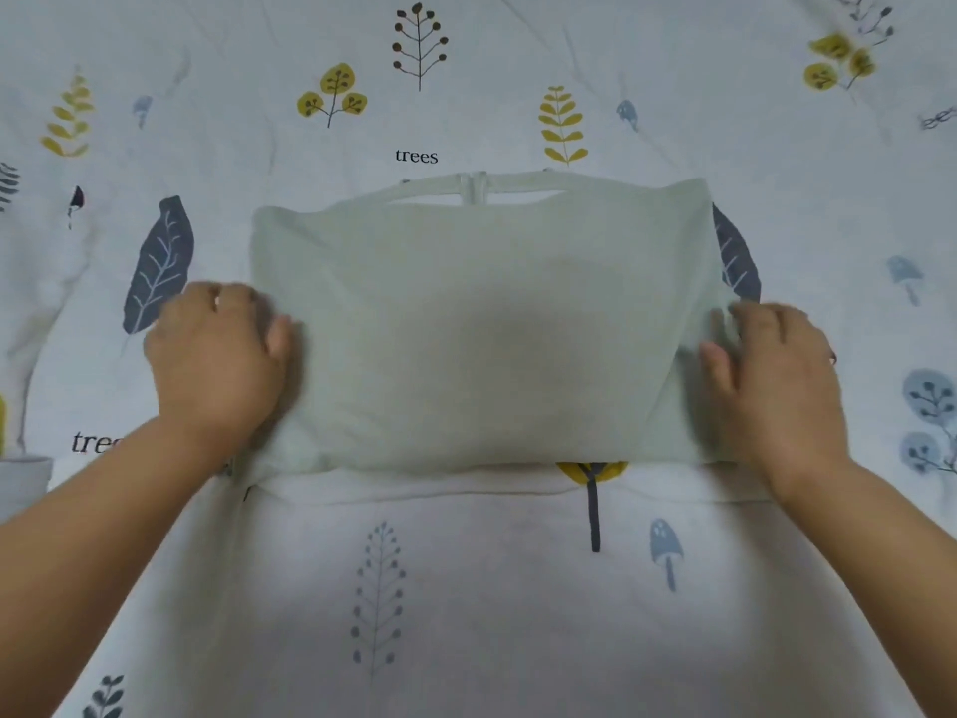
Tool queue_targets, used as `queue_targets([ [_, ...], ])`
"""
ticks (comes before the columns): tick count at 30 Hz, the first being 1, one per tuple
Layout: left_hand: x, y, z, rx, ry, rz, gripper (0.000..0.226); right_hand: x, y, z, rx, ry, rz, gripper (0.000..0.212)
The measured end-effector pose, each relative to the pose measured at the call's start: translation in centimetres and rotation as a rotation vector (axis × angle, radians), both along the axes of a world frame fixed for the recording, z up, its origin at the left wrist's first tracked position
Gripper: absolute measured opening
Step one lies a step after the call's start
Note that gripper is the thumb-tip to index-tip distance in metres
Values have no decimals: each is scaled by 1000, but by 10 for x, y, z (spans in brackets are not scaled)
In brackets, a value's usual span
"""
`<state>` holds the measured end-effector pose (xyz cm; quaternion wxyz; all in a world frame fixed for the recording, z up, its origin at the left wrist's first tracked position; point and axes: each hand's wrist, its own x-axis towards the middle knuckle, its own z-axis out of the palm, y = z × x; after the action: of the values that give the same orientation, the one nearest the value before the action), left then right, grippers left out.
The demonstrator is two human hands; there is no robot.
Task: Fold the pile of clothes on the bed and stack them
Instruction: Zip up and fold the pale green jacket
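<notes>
Left hand (217, 355) and right hand (777, 375) each grip a side of the folded top (481, 329), fingers curled under, keeping it square on the bed (466, 588).

A: The top (481, 329) at the middle of the frame, what is it made of?

B: Thin matt cloth, pale green, smooth, with only soft creases. Its neckband, at upper centre, looks like the same cloth, doubled.

A: And the sheet (466, 614) under it?

B: Matt cloth too, white, printed with flat leaves, trees and mushrooms; no sheen anywhere. It lies wrinkled at the upper left, smoother at the bottom.

A: Woven or knit?

B: The picture is too soft to tell; perhaps a fine weave.
</notes>
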<state>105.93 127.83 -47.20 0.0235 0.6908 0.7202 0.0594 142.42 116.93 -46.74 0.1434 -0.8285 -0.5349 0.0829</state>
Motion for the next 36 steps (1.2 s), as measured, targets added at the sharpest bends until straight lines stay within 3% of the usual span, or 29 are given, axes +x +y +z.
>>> queue_targets([
  [2,-1,-28,8,-2,-83,109,37,-1,-18,5,-38,79,-137,31],
  [6,-3,-75,10,-187,-112,240,45,-14,-42,5,-313,193,-236,40],
  [12,-15,-77,-1,-245,-398,353,34,-15,-44,-1,-263,255,-255,28],
  [17,-26,-71,-4,-174,-549,559,22,-5,-45,-3,-173,293,-364,15],
  [18,-24,-69,-4,-173,-578,571,25,-6,-42,-2,-128,378,-425,19],
  [21,-13,-58,0,-240,-753,656,49,-11,-28,3,-29,679,-593,61],
  [23,-8,-51,3,-284,-734,622,61,-9,-17,2,-56,721,-649,70],
  [26,-4,-45,9,-255,-632,471,49,-10,-11,5,-102,758,-597,34],
  [29,-8,-51,19,-188,-685,391,31,-11,-19,16,-73,818,-544,12],
  [33,-20,-87,37,-157,-757,390,24,-16,-66,36,-74,772,-464,15],
  [36,-27,-135,47,-185,-708,398,18,-23,-116,42,-140,704,-443,13],
])
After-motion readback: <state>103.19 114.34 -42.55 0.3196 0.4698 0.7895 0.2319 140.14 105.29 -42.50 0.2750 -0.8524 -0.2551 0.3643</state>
